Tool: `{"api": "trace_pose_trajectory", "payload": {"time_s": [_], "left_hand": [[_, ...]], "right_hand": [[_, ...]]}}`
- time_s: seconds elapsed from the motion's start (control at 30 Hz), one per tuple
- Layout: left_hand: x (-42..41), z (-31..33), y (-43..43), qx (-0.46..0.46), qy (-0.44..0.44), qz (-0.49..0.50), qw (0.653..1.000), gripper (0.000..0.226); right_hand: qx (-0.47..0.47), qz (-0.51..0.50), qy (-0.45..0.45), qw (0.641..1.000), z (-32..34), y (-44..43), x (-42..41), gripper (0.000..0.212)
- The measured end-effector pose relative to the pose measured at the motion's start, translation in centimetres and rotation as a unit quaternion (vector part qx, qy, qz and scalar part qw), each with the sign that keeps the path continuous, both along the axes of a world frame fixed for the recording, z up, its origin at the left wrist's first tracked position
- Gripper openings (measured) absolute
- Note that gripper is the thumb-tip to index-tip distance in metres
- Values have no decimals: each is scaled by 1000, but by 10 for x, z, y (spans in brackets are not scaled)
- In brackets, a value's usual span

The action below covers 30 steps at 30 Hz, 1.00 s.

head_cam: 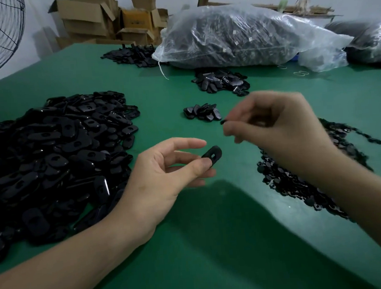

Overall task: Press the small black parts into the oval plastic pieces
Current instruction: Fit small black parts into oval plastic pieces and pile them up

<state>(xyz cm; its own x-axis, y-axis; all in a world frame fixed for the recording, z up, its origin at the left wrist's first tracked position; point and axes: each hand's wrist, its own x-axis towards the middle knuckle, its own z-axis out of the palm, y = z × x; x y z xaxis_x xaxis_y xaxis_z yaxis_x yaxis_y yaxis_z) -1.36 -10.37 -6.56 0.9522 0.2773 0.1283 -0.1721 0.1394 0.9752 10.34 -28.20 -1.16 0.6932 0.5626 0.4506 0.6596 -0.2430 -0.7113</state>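
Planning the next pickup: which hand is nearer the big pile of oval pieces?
Left. The left hand, holding an oval piece, is just right of the big pile; the right hand, pinching a small black part, is farther right.

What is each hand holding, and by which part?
The left hand pinches an oval plastic piece by one end. The right hand pinches a small black part, too blurred to tell where.

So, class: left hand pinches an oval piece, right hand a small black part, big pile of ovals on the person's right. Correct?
No: the head view shows the big pile of ovals on the person's left. The left hand pinches an oval piece, the right hand a small black part.
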Motion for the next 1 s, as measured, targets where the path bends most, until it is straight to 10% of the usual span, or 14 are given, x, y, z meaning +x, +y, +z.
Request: {"api": "trace_pose_trajectory", "payload": {"time_s": [0.3,0.8,1.0], "left_hand": [[1,-2,0,32,-20,-18,999,18],[0,-1,1,19,2,-35,999,16],[1,-4,2,28,4,-26,999,12]], "right_hand": [[115,27,13,993,-46,5,-29,8],[12,-24,-227,974,-44,-5,-35,6],[39,-24,-130,990,-45,-3,-36,7]]}}
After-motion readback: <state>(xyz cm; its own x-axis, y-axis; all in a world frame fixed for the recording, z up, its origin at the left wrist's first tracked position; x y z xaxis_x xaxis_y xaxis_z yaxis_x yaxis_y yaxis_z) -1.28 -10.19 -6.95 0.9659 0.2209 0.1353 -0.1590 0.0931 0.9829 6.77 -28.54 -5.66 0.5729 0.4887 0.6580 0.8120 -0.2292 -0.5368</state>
